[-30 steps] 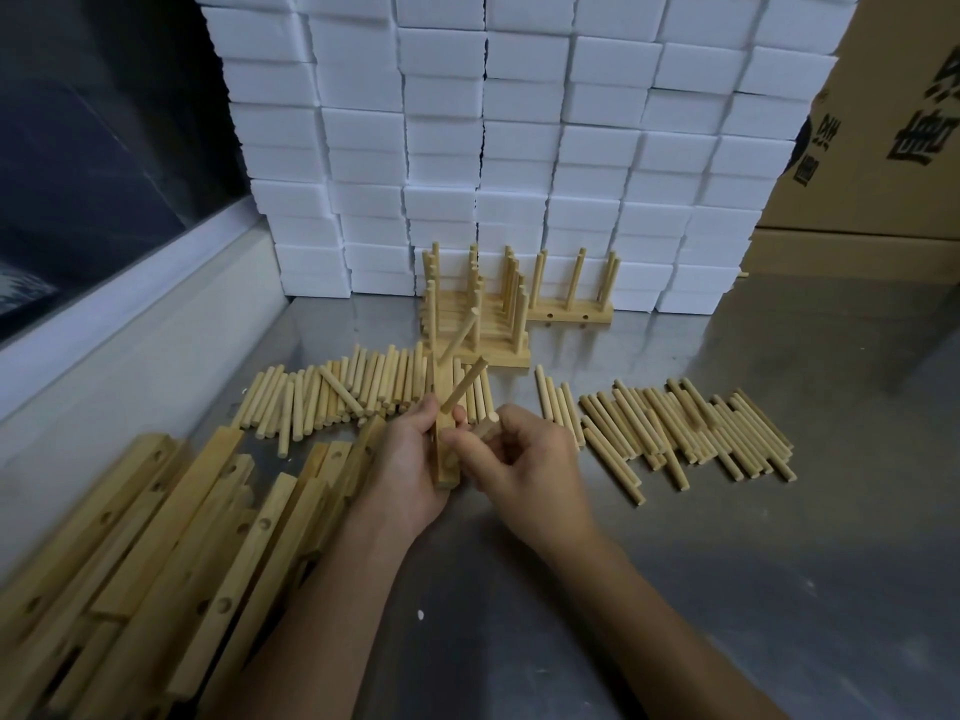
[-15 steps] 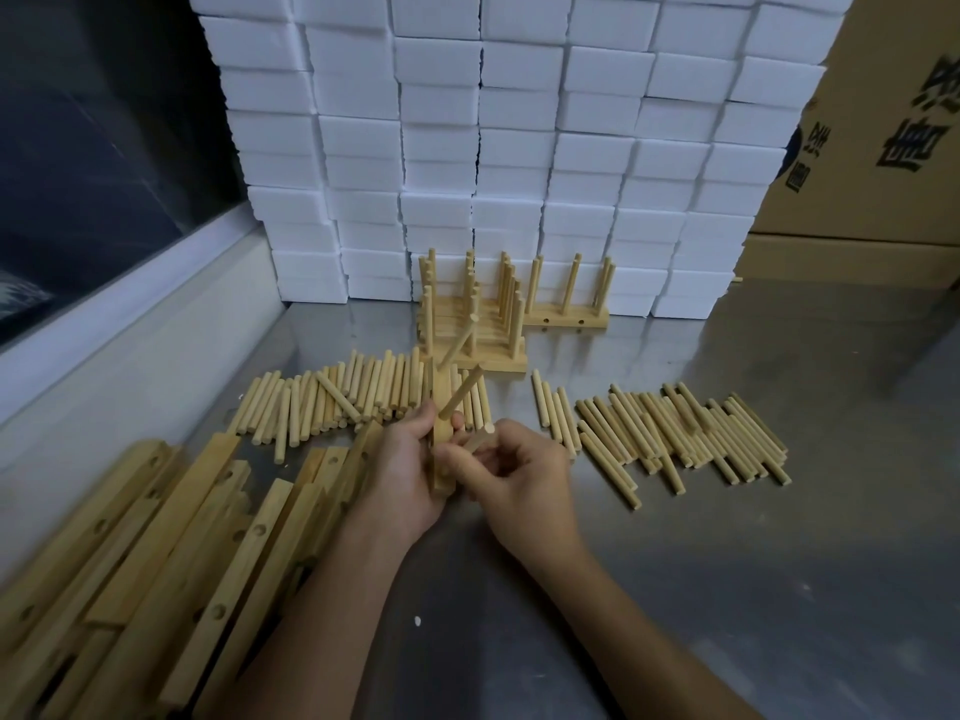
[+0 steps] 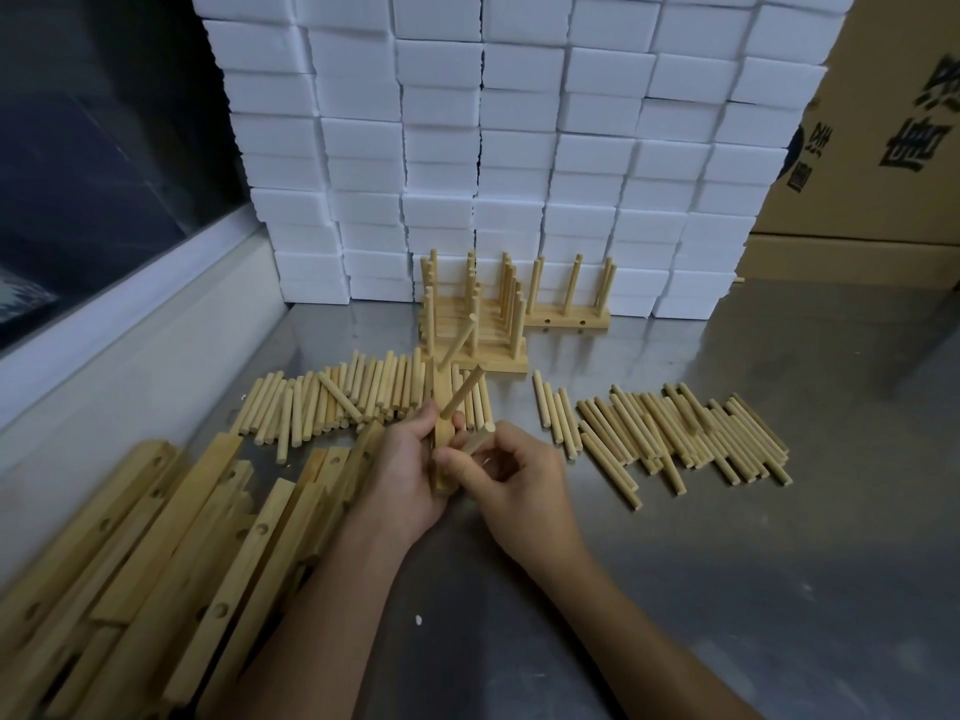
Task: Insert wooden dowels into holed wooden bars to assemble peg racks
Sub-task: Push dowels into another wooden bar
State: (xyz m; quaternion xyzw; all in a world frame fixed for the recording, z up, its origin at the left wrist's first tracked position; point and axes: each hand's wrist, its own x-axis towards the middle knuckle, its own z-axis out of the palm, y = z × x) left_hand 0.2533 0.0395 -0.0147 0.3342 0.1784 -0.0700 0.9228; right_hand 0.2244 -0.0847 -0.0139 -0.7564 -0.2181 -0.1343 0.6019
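Little has shifted since the earlier frames: both hands stay at the same spot on the metal table [image 3: 727, 589], and the right hand has pushed its dowel slightly closer to the bar. The right hand [image 3: 524, 485] pinches a short dowel [image 3: 475, 443] between thumb and forefinger, its far end poking out just beyond the fingertips and its near end meeting the holed bar [image 3: 442, 433]. The left hand [image 3: 402, 475] grips that bar, fingers curled round it, holding it on end between the two hands. Two dowels already seated [image 3: 462, 394] slant up and to the right from the bar's far part. Loose dowels [image 3: 332, 402] lie in a row just beyond the left hand, and another spread of dowels [image 3: 685, 439] lies to the right. A heap of holed bars [image 3: 156, 563] fills the near left. Finished peg racks [image 3: 483, 324] stand farther back, against stacked white foam blocks [image 3: 519, 148].
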